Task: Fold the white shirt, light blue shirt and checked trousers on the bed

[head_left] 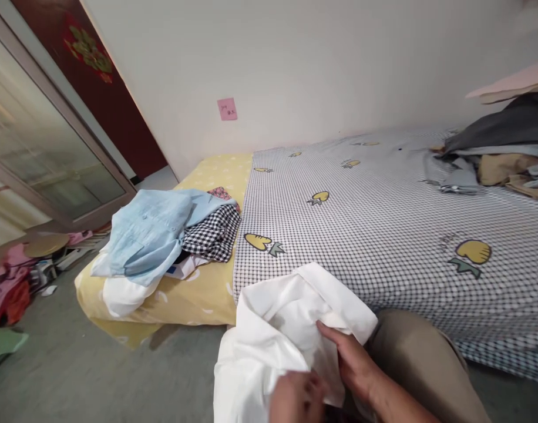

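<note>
A white collared shirt (pixel 260 352) lies across my lap, its collar end resting against the bed's near edge. My right hand (pixel 355 361) grips the fabric just below the collar, thumb on top and the other fingers hidden beneath the cloth. Lower down, my left hand (pixel 298 396) is curled closed at the shirt's front and slightly blurred. Cloth appears pinched in it, though its fingertips are partly hidden.
A light blue shirt (pixel 152 226) and a black-and-white checked garment (pixel 214 232) lie piled on the yellow bedding (pixel 207 302) at left. More clothes (pixel 507 135) are heaped on the checked bed sheet (pixel 383 235) at right. Floor clutter (pixel 17 288) sits far left.
</note>
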Demonstrator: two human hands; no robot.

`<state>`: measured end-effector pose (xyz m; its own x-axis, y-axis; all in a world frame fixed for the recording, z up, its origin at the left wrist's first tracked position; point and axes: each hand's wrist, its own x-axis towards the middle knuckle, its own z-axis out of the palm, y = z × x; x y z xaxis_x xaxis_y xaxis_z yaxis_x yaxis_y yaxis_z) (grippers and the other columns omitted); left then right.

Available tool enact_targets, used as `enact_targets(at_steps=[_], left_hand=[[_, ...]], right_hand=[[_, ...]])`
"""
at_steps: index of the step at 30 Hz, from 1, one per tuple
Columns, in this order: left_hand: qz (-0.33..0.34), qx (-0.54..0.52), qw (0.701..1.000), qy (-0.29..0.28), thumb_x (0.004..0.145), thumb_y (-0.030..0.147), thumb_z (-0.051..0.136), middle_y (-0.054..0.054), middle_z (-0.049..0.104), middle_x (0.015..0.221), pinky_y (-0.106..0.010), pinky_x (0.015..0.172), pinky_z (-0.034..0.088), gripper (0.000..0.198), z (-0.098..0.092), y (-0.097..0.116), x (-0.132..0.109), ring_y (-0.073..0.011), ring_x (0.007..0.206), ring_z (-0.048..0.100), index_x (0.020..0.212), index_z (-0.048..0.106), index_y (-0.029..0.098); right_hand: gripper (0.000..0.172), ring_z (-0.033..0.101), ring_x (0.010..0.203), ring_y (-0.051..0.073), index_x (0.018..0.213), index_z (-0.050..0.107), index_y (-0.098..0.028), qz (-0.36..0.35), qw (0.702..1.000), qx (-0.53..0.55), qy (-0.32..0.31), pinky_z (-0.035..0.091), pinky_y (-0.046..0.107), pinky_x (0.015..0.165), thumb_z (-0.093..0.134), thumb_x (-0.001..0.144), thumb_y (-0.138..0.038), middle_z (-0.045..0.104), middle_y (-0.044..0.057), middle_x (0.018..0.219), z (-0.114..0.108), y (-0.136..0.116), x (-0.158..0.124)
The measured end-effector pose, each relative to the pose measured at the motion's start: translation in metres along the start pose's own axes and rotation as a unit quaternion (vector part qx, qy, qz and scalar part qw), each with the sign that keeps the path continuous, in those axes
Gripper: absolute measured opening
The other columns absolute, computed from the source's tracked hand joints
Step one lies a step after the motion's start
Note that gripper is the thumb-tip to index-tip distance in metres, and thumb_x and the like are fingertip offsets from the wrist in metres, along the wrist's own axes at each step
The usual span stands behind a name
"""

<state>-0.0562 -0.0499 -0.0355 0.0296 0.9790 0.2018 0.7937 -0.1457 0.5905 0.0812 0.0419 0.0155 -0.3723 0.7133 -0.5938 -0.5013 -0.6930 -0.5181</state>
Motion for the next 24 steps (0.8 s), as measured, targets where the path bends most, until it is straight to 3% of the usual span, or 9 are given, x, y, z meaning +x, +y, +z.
enact_targets(at_steps=[2, 5, 8, 11, 15, 18, 22, 24], left_hand=[[-0.083, -0.024, 0.993, 0.083, 0.098, 0.033, 0.046, -0.007, 0.071, 0.097, -0.035, 0.082, 0.056, 0.025, -0.041, -0.013, 0.015, -0.0222, 0.091, 0.068, 0.098, 0.07, 0.025], [-0.145, 0.001, 0.965, 0.217, 0.094, 0.044, 0.052, -0.015, 0.059, 0.129, -0.051, 0.101, 0.051, 0.035, -0.087, -0.023, 0.039, -0.0319, 0.123, 0.057, 0.12, 0.062, 0.023], [-0.192, 0.025, 0.939, 0.283, 0.093, 0.051, 0.053, -0.019, 0.045, 0.145, -0.061, 0.11, 0.042, 0.048, -0.11, -0.019, 0.057, -0.0368, 0.14, 0.042, 0.132, 0.052, 0.023], [-0.191, 0.019, 0.935, 0.3, 0.093, 0.054, 0.053, -0.018, 0.035, 0.153, -0.062, 0.118, 0.033, 0.053, -0.119, -0.013, 0.076, -0.036, 0.149, 0.031, 0.136, 0.046, 0.024], [-0.191, 0.036, 0.948, 0.252, 0.091, 0.049, 0.059, -0.02, 0.026, 0.16, -0.063, 0.117, 0.033, 0.052, -0.119, -0.015, 0.107, -0.0383, 0.151, 0.027, 0.134, 0.047, 0.024], [-0.237, 0.074, 0.954, 0.167, 0.087, 0.03, 0.065, -0.021, 0.036, 0.155, -0.057, 0.113, 0.039, 0.049, -0.11, -0.022, 0.121, -0.0375, 0.144, 0.039, 0.132, 0.049, 0.019], [-0.27, 0.143, 0.951, 0.057, 0.092, 0.025, 0.055, -0.02, 0.057, 0.134, -0.052, 0.1, 0.047, 0.035, -0.094, -0.034, 0.107, -0.0355, 0.123, 0.058, 0.126, 0.053, 0.015], [-0.275, 0.135, 0.952, 0.023, 0.094, 0.026, 0.047, -0.018, 0.063, 0.121, -0.049, 0.093, 0.049, 0.021, -0.089, -0.044, 0.094, -0.0351, 0.115, 0.062, 0.108, 0.059, 0.016]], right_hand=[[0.053, 0.075, 0.096, 0.032, 0.114, 0.072, -0.015, 0.019, 1.0, 0.013, -0.008, 0.057, 0.047, 0.094, 0.08, 0.074, -0.049, 0.081, 0.012, 0.095, 0.004, 0.001, -0.001], [0.07, 0.075, 0.099, 0.032, 0.133, 0.063, -0.02, 0.045, 0.999, 0.025, 0.013, 0.056, 0.05, 0.095, 0.07, 0.08, -0.065, 0.08, 0.012, 0.104, 0.01, 0.001, -0.003], [0.075, 0.074, 0.105, 0.03, 0.143, 0.055, -0.023, 0.043, 0.996, 0.028, 0.07, 0.054, 0.048, 0.098, 0.064, 0.084, -0.069, 0.079, 0.011, 0.112, 0.013, -0.002, -0.003], [0.077, 0.072, 0.11, 0.03, 0.146, 0.052, -0.023, 0.059, 0.995, 0.034, 0.079, 0.052, 0.048, 0.101, 0.061, 0.086, -0.07, 0.077, 0.012, 0.117, 0.013, -0.006, -0.003], [0.079, 0.072, 0.111, 0.031, 0.147, 0.052, -0.023, 0.09, 0.995, 0.037, 0.016, 0.049, 0.051, 0.105, 0.057, 0.086, -0.073, 0.076, 0.013, 0.119, 0.013, -0.007, -0.003], [0.082, 0.072, 0.11, 0.032, 0.144, 0.055, -0.022, 0.092, 0.995, 0.025, -0.009, 0.05, 0.053, 0.104, 0.06, 0.083, -0.076, 0.076, 0.014, 0.118, 0.01, -0.007, -0.001], [0.08, 0.072, 0.108, 0.033, 0.139, 0.058, -0.019, 0.06, 0.998, 0.013, 0.01, 0.052, 0.05, 0.102, 0.077, 0.075, -0.062, 0.077, 0.015, 0.117, -0.002, -0.007, 0.0], [0.078, 0.071, 0.111, 0.032, 0.136, 0.061, -0.017, 0.021, 1.0, -0.014, 0.006, 0.051, 0.047, 0.104, 0.085, 0.07, -0.05, 0.076, 0.015, 0.119, -0.012, -0.001, -0.006]])
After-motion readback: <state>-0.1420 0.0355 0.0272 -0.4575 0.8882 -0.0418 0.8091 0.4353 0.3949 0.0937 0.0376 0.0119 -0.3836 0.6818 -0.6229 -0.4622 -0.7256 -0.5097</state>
